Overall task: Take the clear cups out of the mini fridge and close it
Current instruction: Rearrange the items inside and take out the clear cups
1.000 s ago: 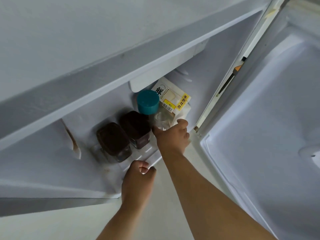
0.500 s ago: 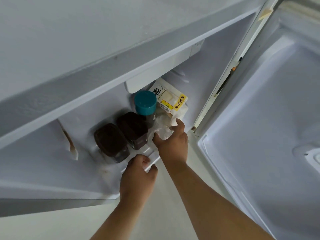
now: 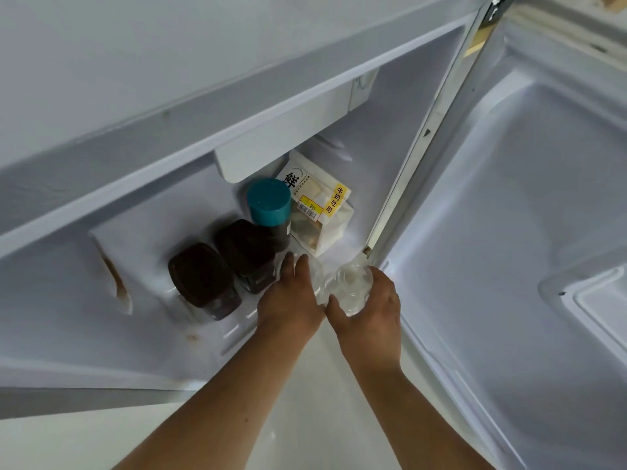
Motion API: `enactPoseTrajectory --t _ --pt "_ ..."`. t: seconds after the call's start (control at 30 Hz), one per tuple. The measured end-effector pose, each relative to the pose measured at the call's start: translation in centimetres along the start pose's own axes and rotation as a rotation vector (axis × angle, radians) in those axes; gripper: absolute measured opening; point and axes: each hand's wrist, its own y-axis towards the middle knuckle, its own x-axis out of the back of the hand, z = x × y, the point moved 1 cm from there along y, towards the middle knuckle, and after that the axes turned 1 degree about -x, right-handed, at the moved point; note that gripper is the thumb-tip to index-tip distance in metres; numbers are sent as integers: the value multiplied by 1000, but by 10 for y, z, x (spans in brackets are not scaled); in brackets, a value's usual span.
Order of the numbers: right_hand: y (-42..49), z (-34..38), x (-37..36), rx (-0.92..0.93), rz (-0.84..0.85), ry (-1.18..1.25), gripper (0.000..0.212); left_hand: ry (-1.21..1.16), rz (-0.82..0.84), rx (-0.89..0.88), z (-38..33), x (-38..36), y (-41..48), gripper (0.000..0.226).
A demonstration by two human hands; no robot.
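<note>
While reaching into the mini fridge (image 3: 390,147), right hand (image 3: 369,310) fingers wrap clear cups (image 3: 351,286), left hand (image 3: 288,300) fingers straight beside them.

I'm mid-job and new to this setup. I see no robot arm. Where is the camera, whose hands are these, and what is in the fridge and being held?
There is no machine here. A person works bare-handed, and the single picture comes from a camera worn on their head, looking down into a mini fridge. Its door stands open on the right. On the fridge floor stand two dark jars, a bottle with a teal cap and, behind it, a bag of bread. The right hand grips a clear cup at the front edge. The left hand reaches in beside the jars, fingers against something clear. I cannot tell whether it grips it.
</note>
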Motion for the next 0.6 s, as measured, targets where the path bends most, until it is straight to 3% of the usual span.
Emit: enactPoseTrajectory --t 0.2,0.47,0.6 --pt "-9 -12 13 9 7 -22 72 179 120 58 -6 -2 30 109" --pt "-18 -25 24 1 31 -61 73 190 173 91 -3 -8 45 73" --pt "-19 -27 33 -6 32 -67 71 233 190 50 -4 -1 34 81"
